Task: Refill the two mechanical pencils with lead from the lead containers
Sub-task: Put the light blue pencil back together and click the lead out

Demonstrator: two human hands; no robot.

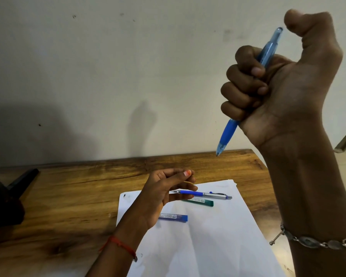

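A person's right hand (284, 86) is raised high in front of a pale wall (108, 66), palm toward the camera, its four fingers (242, 84) clenched in a fist around a translucent blue mechanical pencil (229, 132). The pencil runs diagonally through the fist, tip pointing down and to the left above the far edge of a wooden table (68, 192), while its top end pokes out just beside the bent thumb (300, 21), which arches over it. A metal bracelet (316, 241) circles the right wrist. The left hand (160, 194) hovers low over sheets of white paper (208, 246), wrist marked by a red thread (120, 245), fingers loosely curled with the thumb tip meeting the forefinger; whether it pinches anything cannot be told. On the paper just beyond that hand lies a silver mechanical pencil (212, 194) with a blue grip, its tip partly hidden by the fingers. A green lead container (202, 202) lies just beside that pencil on its near side, and a blue lead container (175, 216) rests nearer the left wrist. A dark object (18, 182) sits at the table's left edge.
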